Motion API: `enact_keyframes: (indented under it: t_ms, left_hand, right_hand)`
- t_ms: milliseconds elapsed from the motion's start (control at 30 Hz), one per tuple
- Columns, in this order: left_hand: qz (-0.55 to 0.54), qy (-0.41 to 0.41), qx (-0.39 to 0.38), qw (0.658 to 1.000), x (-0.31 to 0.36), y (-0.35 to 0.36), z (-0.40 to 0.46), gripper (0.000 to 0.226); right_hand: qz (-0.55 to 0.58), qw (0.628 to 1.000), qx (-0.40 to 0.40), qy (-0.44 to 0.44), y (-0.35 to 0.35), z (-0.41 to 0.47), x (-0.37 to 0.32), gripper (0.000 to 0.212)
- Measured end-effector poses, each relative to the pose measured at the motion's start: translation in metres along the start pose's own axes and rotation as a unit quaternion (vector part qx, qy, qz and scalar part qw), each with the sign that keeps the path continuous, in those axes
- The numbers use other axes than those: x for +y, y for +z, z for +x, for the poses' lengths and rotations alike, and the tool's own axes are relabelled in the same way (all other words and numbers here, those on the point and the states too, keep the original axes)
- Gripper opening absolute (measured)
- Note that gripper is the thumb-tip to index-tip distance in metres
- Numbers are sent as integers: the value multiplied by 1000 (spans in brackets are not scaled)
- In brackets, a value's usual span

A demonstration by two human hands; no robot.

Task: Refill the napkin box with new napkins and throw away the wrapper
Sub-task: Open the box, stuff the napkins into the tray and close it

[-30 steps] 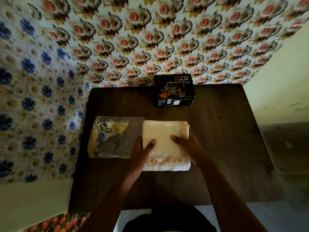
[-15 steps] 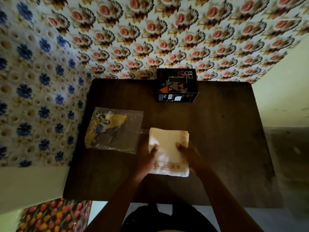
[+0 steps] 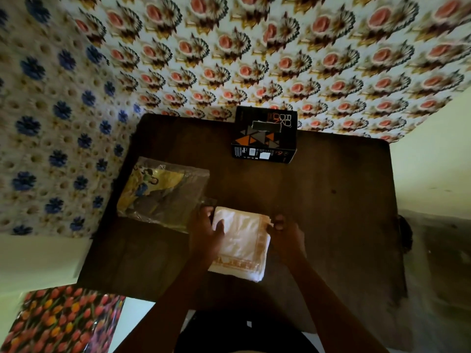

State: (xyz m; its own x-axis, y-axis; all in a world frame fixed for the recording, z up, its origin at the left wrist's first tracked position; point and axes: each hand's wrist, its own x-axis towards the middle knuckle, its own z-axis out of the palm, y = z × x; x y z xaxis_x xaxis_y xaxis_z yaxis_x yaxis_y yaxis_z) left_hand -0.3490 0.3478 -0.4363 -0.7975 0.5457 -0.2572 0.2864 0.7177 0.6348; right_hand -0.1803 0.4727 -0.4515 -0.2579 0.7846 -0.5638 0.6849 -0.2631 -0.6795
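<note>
Head view looks down on a dark wooden tabletop (image 3: 331,212) pushed against a wall covered in floral wallpaper (image 3: 280,59), pink blooms behind and blue ones to the left. A stack of napkins (image 3: 242,245), cream-white with an orange patterned border along its near and right edges, sits near the front middle of the tabletop between the two hands. The left hand (image 3: 204,235) grips the stack's left edge, its thumb laid across the top sheet and its fingers (image 3: 207,212) curled around the far left corner. The right hand (image 3: 285,235) pinches the stack's right edge near the far corner, its fingers (image 3: 276,224) bunched narrowly on the napkin border. Whether the stack rests flat on the wood or is slightly lifted cannot be told; its near corner looks a little raised and fanned.

Just beside the left hand, to the left and farther back, lies the wrapper (image 3: 163,194), a crumpled clear plastic bag with yellow, blue and green printing, flat on the tabletop and touching or nearly touching the fingers of the left hand. Well apart from the napkins, at the far edge of the tabletop against the wallpaper, stands the napkin box (image 3: 265,135), black with orange and grey triangles and a dark slot in its top face. A tulip-patterned sheet (image 3: 61,322) shows at the lower left, below the tabletop.
</note>
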Motion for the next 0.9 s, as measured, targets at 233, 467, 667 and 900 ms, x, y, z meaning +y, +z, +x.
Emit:
enact_keyframes:
  t_ms: [233,467,667,900]
  left_hand:
    - [-45,113,12,992,71,9,67,43]
    - [-19,116,-12,993,123,22,174,65]
    - [-32,115,-81,990,130,34,209,63]
    - [-119,85,-58,988,91,35,173,35]
  right_hand:
    - [78,993,58,-60,-32,56,-51,16]
    - [22,984,150,-94,-54,148,-119,58]
    - [110,985,117,-57,-56,170,-128,35]
    - [258,962,88,16,-35,128,-69,16]
